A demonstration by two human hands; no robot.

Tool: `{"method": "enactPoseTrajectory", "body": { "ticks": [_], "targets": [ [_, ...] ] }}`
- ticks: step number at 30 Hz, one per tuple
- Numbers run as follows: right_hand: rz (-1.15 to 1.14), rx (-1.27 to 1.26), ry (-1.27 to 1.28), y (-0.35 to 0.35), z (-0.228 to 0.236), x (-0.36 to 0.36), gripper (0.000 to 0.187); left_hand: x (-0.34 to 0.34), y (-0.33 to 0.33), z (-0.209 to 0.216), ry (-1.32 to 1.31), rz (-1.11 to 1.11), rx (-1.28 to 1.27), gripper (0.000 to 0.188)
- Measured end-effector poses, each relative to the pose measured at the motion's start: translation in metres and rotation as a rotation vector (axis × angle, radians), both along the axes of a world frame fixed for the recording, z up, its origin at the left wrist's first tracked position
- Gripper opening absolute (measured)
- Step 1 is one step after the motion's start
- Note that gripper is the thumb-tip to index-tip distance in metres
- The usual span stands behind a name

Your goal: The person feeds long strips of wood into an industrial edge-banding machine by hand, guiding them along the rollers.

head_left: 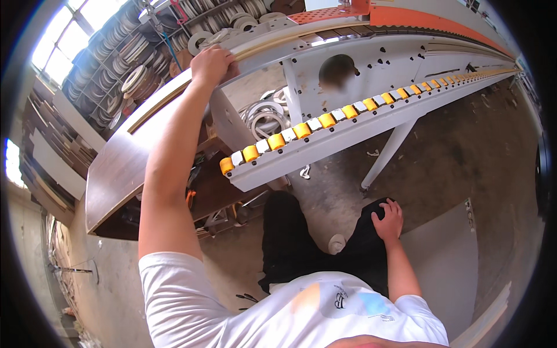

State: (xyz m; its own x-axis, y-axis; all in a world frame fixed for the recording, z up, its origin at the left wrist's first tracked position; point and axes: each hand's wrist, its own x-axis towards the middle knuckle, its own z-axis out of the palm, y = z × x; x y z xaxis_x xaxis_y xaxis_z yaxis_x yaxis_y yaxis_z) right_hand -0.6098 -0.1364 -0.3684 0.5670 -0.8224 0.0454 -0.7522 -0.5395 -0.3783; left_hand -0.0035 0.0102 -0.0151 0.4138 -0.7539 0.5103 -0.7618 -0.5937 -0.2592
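Note:
At the upper left my left arm reaches out across a brown-topped table [125,168]. My left hand [212,65] is closed over a long narrow wooden strip [159,103], its fingertips partly hidden behind the hand. The strip runs on past the hand, along the pale bed of a long grey machine [313,58] with an orange guard [429,23]. My right hand [389,221] rests on my black-trousered knee, fingers apart and holding nothing.
A grey rail with yellow and white rollers [301,131] slants across in front of me, propped on a slanting leg [389,153]. Rolls of edging tape [136,81] crowd a rack at the far left. Tools lie on a shelf [223,197] under the table. A pale panel [444,255] lies at right.

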Motion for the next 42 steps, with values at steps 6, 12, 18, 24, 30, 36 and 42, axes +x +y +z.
{"method": "enactPoseTrajectory", "body": {
  "ticks": [6, 12, 18, 24, 30, 36, 42],
  "targets": [
    [-0.014, 0.032, 0.002, 0.003, 0.001, -0.006, 0.045, 0.011, -0.003, -0.007, 0.127, -0.118, -0.098, 0.025],
    [-0.044, 0.022, -0.034, 0.008, 0.002, -0.021, 0.045, 0.034, 0.074, 0.036, 0.275, 0.194, 0.115, 0.023],
    [-0.021, 0.023, -0.034, 0.002, -0.003, -0.017, 0.045, 0.053, 0.103, 0.04, 0.323, 0.198, 0.048, 0.026],
    [-0.025, 0.029, -0.015, 0.007, 0.005, -0.006, 0.046, 0.034, 0.055, 0.024, 0.166, 0.095, 0.078, 0.028],
    [0.014, 0.018, 0.003, 0.005, 0.007, 0.002, 0.044, 0.013, 0.006, 0.019, 0.147, 0.055, 0.069, 0.026],
    [0.017, 0.04, -0.003, 0.0, 0.007, 0.007, 0.043, -0.001, -0.047, 0.027, 0.207, 0.01, 0.132, 0.027],
    [-0.02, 0.06, 0.038, 0.0, 0.007, 0.002, 0.044, -0.026, -0.1, 0.013, 0.17, -0.004, 0.056, 0.029]
  ]
}}
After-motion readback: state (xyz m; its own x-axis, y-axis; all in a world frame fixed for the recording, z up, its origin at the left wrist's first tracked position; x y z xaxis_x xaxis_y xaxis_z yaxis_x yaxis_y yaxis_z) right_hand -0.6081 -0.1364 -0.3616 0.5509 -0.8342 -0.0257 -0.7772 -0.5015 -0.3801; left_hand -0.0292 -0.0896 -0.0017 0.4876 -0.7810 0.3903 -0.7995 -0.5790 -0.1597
